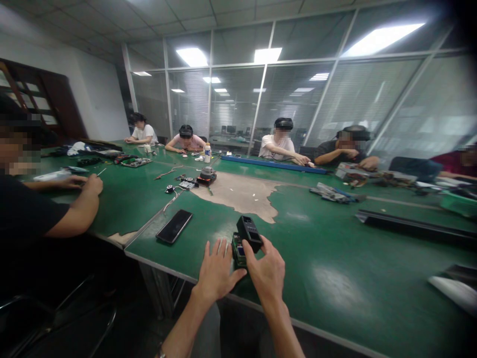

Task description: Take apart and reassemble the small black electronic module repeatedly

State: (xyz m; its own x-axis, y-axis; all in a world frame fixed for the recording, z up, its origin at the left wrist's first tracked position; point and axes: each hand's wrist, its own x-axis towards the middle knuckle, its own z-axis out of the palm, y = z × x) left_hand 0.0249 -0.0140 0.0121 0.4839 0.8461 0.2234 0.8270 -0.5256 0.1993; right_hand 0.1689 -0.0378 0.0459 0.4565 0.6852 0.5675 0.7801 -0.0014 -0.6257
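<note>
Now, left hand (219, 271): open, just beside one green circuit board (237, 251)
Right hand (266, 271): touching one black box (249, 233) on that board
Hands: apart
Tabletop (328, 283): one black phone (174, 226)

**Pose: left hand (219, 271), right hand (267, 271)**
We spread our left fingers (223, 248) and curve our right fingers (265, 243); left forearm (182, 328) and right forearm (279, 328) converge upward.

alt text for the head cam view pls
Two bare hands work at a black boxy device on a green circuit board: the right hand curls against the device, and the left hand is spread open beside it. A black smartphone lies nearby on a worn green workbench, with seated co-workers around it.
</note>
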